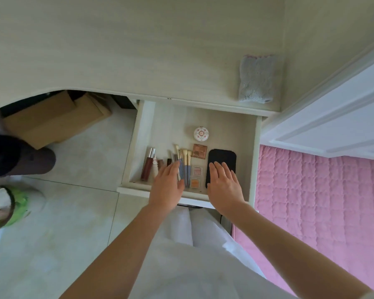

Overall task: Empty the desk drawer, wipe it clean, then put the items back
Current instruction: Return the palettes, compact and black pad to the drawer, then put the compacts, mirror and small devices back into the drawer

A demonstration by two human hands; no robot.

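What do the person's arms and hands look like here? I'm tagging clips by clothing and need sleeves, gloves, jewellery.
Both forearms are bare; no sleeve reaches them in this view. The left hand and right hand wear no gloves, and no rings, watch or bracelets show. Below them hangs a loose white garment.

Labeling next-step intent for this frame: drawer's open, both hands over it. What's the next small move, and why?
Probably curl the right hand around the black case and lift it out. The drawer is still full, with brushes, a round compact and lip tubes, both hands are flat and hold nothing, and the cloth lies unused on the desk. The left hand could take the brushes.
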